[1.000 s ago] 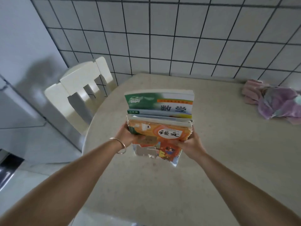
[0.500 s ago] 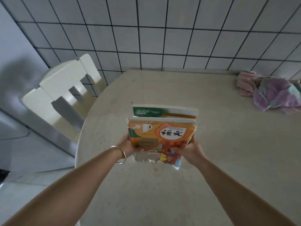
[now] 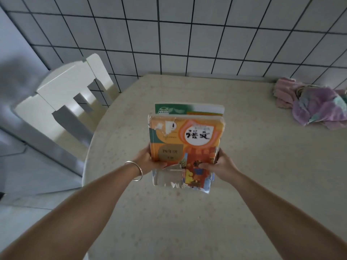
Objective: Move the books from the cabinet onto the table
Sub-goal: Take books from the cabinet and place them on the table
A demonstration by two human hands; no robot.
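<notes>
I hold a stack of books (image 3: 185, 141) over the beige table (image 3: 187, 212), near its middle. The top book has a torn orange cover; a green and white book (image 3: 187, 109) sticks out behind it. My left hand (image 3: 148, 159), with a silver bangle on the wrist, grips the stack's left edge, thumb on the cover. My right hand (image 3: 219, 165) grips the right edge, thumb on the cover too. Whether the stack touches the table I cannot tell. The cabinet is out of view.
A crumpled pink and purple cloth (image 3: 309, 104) lies at the table's far right by the tiled wall (image 3: 187, 34). A cream wooden chair (image 3: 65, 94) stands at the table's left. Pale floor shows at the lower left.
The stack has come lower and flatter, so more of the orange cover shows and less of the green book behind it. Both hands keep their grip.
</notes>
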